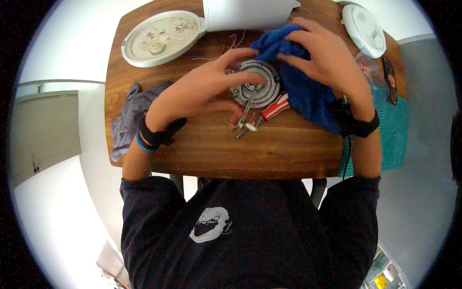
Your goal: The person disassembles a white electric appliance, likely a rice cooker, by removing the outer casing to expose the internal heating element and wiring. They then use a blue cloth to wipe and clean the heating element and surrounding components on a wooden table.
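A round metal plate with concentric rings point(262, 91), like a heating plate, lies near the middle of the wooden table. My left hand point(207, 86) reaches over its left side, fingers spread and curved, with nothing visible in them. My right hand point(320, 55) is curled around the bunched upper end of a blue cloth point(303, 89), right of the plate. The cloth's lower part trails on the table under my right wrist. A red-and-white-handled screwdriver point(276, 107) lies against the plate's lower right edge. Thin wires with a small white connector point(251, 127) lie below the plate.
A stained white oval lid point(163, 38) lies at the far left, with a white housing point(250, 14) beside it. A grey cloth point(137, 108) is at the left edge. On the right are a white round cover point(364, 31), a green cutting mat point(394, 130) and a dark tool point(390, 79).
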`<state>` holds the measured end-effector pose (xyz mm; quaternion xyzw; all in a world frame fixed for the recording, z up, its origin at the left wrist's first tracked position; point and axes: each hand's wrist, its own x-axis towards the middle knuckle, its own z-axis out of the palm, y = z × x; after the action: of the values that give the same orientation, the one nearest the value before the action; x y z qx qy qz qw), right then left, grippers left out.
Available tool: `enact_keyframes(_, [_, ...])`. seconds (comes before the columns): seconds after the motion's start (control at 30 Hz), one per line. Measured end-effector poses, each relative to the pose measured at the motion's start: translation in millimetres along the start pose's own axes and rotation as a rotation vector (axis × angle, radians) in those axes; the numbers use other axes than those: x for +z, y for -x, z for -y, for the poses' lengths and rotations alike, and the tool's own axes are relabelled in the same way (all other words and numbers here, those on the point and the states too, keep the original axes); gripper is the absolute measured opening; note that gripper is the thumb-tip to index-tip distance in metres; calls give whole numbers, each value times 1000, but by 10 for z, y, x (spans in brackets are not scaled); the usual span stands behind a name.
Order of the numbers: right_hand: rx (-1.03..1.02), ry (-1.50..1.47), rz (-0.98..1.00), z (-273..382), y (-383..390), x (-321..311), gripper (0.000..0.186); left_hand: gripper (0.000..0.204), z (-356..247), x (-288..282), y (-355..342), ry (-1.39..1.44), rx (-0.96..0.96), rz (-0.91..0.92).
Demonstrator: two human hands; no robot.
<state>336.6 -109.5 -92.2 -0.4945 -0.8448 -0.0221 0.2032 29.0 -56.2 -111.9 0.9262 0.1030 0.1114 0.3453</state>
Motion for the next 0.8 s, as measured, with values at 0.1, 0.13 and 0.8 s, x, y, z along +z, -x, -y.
enact_keyframes(0.1, [142, 85, 99, 30, 42, -227, 33, 59, -41, 87, -53, -206, 101, 22])
enact_keyframes(0.13, [200, 76, 146, 52, 50, -328, 32, 57, -70, 103, -79, -280, 121, 50])
enact_keyframes(0.8, [86, -99, -18, -97, 429, 133, 37, 18, -299, 351, -260, 237, -307, -296])
